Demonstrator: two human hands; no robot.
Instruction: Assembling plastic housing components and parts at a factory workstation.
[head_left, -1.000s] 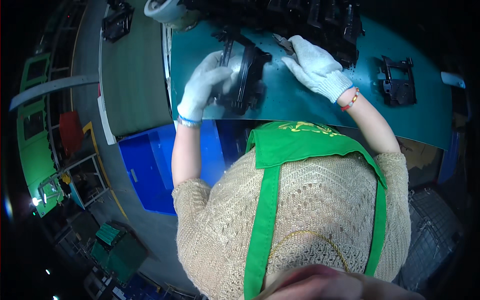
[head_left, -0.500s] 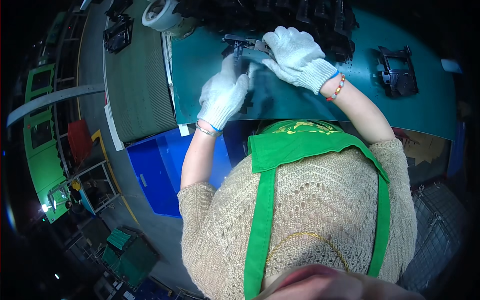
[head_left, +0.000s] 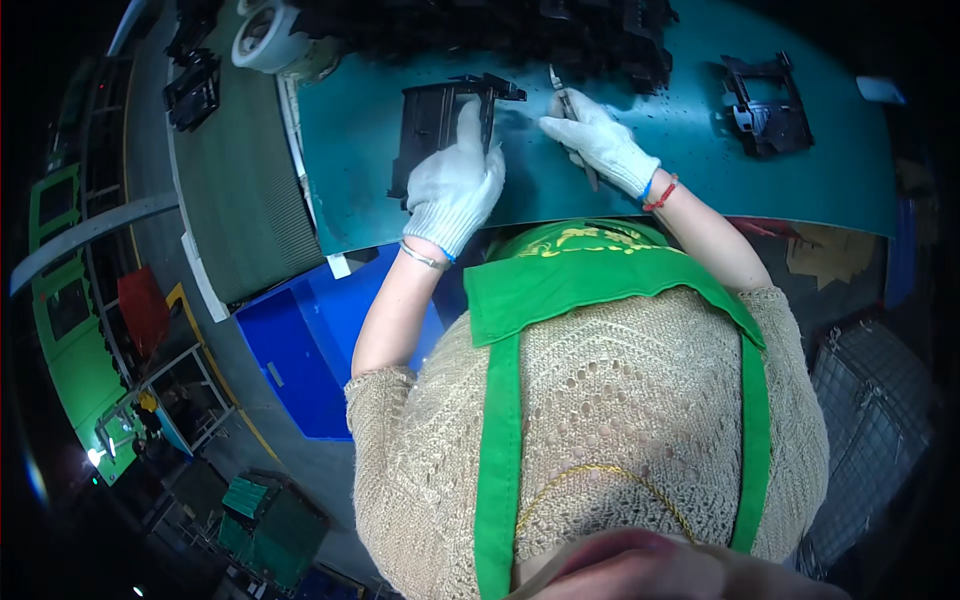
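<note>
My left hand (head_left: 455, 180), in a white knitted glove, grips a black moulded plastic frame (head_left: 425, 125) with its thumb laid over the face. The frame is held above the green tabletop (head_left: 350, 215), its flat panel facing up and a narrow arm sticking out at the top right. To the right, my gloved right hand (head_left: 605, 145) is closed round a slim hand tool with a metal tip (head_left: 556, 78). The tip points away from me, apart from the frame; the fingers hide much of the tool, so its exact kind is unclear.
Many black plastic parts (head_left: 480, 35) are heaped along the far side. Another black frame (head_left: 768, 105) lies at the right of the table. A white roll (head_left: 265, 38) stands at the far left, beside a ribbed conveyor belt (head_left: 235, 190). A blue bin (head_left: 300, 370) sits below.
My right hand has drawn the tool away from the black frame. The frame has turned in my left hand so its broad panel now shows. The whole view has shifted slightly.
</note>
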